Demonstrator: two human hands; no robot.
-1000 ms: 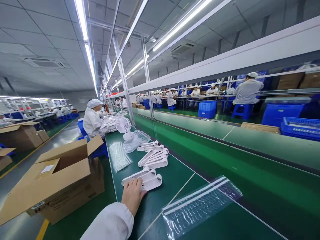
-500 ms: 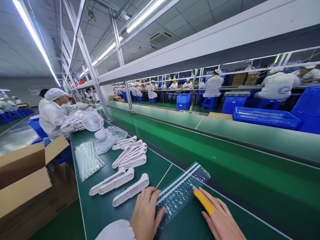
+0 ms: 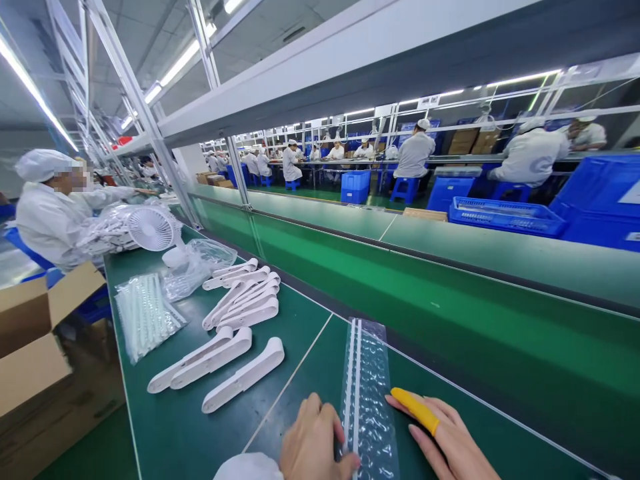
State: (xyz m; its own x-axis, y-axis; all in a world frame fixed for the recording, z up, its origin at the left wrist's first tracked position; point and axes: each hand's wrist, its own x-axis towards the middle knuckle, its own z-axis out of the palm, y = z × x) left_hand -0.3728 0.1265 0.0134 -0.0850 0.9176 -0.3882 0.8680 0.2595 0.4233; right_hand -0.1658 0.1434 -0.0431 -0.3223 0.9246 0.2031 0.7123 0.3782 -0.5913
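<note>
Clear bubble-wrap bag point(image 3: 367, 400) lying flat on the green workbench point(image 3: 300, 320), long side pointing away, likely squared up for handling. Left hand point(image 3: 315, 447) pressed on the bag's left edge, thumb pinning it down; right hand point(image 3: 445, 440) open beside the bag's right edge, yellow finger cot point(image 3: 415, 408) on the forefinger. White plastic handles point(image 3: 235, 360) left of the bag, within reach.

Place: a factory assembly hall (packing line, by the look of the goods).
Line: long green conveyor belts point(image 3: 450, 313) run between aluminium frames under strip lights.
Staff: rows of workers point(image 3: 415, 155) in white coats and caps sit on blue stools.
Goods: identical white plastic parts point(image 3: 243, 300) lie in batches on the green tabletop point(image 3: 165, 427).
Storage: blue crates point(image 3: 505, 217) and open cardboard cartons point(image 3: 35, 347).
</note>
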